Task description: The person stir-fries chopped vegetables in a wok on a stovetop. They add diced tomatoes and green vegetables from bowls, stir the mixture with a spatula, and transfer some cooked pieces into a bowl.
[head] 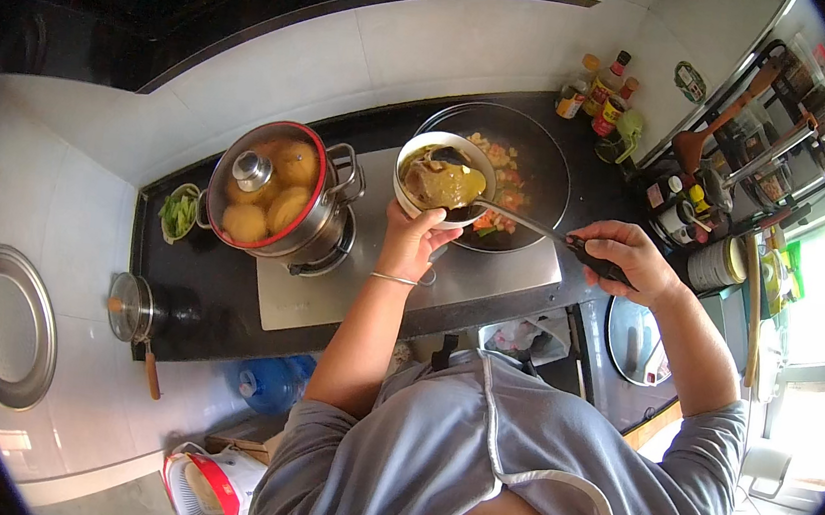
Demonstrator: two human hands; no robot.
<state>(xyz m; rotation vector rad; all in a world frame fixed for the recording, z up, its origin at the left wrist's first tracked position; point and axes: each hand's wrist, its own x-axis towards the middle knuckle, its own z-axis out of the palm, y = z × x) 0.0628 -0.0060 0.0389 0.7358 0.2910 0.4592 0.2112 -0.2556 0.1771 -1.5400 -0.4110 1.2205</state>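
Note:
My left hand (414,239) holds a white bowl (405,153) from below, thumb near its rim. Brownish-yellow, sauce-like food (439,183) lies in the bowl, with the head of a metal spatula or ladle (511,216) in it. Around that utensil's black handle, my right hand (627,261) is closed. Partly behind the bowl is a wide dark wok (545,139) on the cooktop. Chopped orange, pale and green pieces (508,185) lie inside it; the bowl hides the wok's left part.
Left of the wok, a steel pot (307,224) with a red-rimmed glass lid (286,184) holds round yellow items. A green bowl of cut greens (178,213) and a small saucepan (132,307) stand farther left. Sauce bottles (603,89) and a spice rack (764,136) are at right.

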